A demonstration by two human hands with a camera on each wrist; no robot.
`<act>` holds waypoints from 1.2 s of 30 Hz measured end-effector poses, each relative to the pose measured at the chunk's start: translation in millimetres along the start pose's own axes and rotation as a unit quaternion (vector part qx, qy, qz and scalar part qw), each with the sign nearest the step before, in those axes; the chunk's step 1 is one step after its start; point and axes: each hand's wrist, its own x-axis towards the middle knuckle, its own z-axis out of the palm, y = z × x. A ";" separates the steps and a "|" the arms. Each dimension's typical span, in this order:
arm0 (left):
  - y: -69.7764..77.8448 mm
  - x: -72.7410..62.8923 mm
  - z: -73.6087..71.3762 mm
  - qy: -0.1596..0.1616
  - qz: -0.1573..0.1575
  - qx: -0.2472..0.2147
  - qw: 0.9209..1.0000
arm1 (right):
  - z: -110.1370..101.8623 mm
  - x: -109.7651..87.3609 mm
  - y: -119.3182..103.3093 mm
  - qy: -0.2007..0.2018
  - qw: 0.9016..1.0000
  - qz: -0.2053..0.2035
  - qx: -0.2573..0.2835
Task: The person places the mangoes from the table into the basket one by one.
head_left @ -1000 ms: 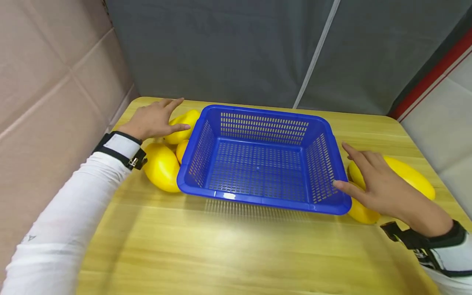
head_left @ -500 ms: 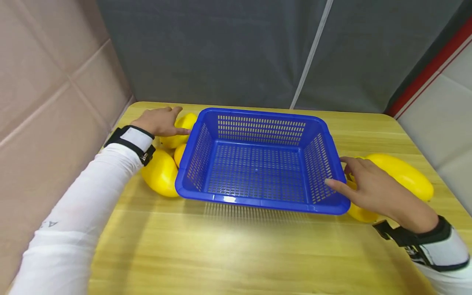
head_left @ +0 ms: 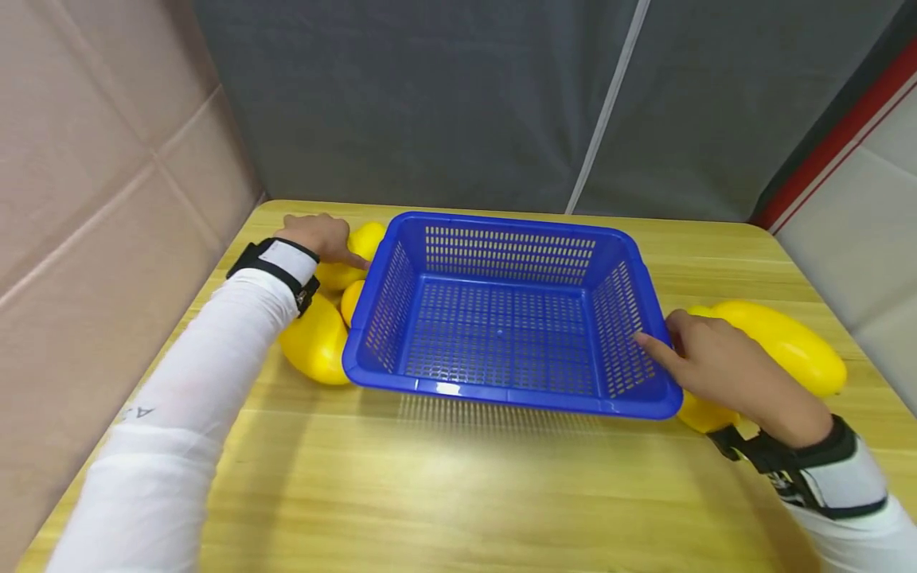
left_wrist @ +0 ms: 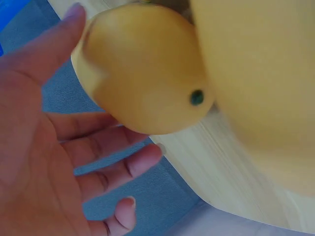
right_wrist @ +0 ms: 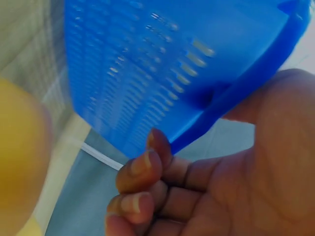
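In the middle of the head view, a blue perforated plastic basket stands on the wooden table with nothing inside. At its left, my left hand reaches over a smooth yellow oval fruit with a dark green spot. The thumb lies along one side of that fruit, and bent fingers go round the other; ring and little fingers hang free. My right hand grips the basket's right rim, thumb inside and fingers curled below the rim outside. In the right wrist view, these fingers bunch close to the rim.
A larger yellow fruit and a small orange-yellow one lie against the basket's left side. Right of it lie a long yellow fruit and another partly under my hand. A grey curtain hangs behind the table.
My left hand has moved slightly right and down over the fruit, its fingers bending. My right hand has come to the basket's rim and curled its fingers there. The basket has stayed in place.
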 end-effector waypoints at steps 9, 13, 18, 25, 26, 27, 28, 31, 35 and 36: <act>4.6 -8.1 -3.7 -0.043 -0.056 -0.032 0.997 | 3.5 8.2 -2.7 -0.014 1.000 -0.004 0.014; 2.0 -7.5 -9.4 -0.074 -0.046 -0.080 0.993 | 3.5 13.2 -2.1 -0.012 1.000 -0.017 0.012; 2.8 -13.8 -18.2 -0.101 -0.046 -0.103 0.989 | -2.7 12.4 -3.5 -0.010 1.000 -0.028 0.009; 7.1 -8.6 -19.9 -0.086 -0.062 -0.093 0.990 | -6.2 8.2 -3.8 -0.014 1.000 -0.022 0.012; 7.8 -6.1 -20.0 -0.080 -0.062 -0.089 0.991 | -5.9 7.4 -3.7 -0.012 1.000 -0.020 0.011; 8.4 -3.4 -20.1 -0.070 -0.061 -0.080 0.992 | -5.5 6.4 -3.6 -0.009 1.000 -0.019 0.011; 8.8 -0.6 -20.3 -0.064 -0.058 -0.070 0.994 | -5.1 5.4 -3.5 -0.006 1.000 -0.018 0.010; 9.8 5.8 -21.3 -0.057 -0.053 -0.064 0.995 | -3.4 2.3 -3.6 -0.001 1.000 -0.014 0.013; 9.7 7.5 -20.8 -0.041 -0.042 -0.047 0.997 | -1.6 0.2 -4.4 -0.004 1.000 -0.010 0.018; 9.6 6.5 -20.7 -0.035 -0.040 -0.041 0.998 | -1.4 0.2 -4.8 -0.006 1.000 -0.008 0.018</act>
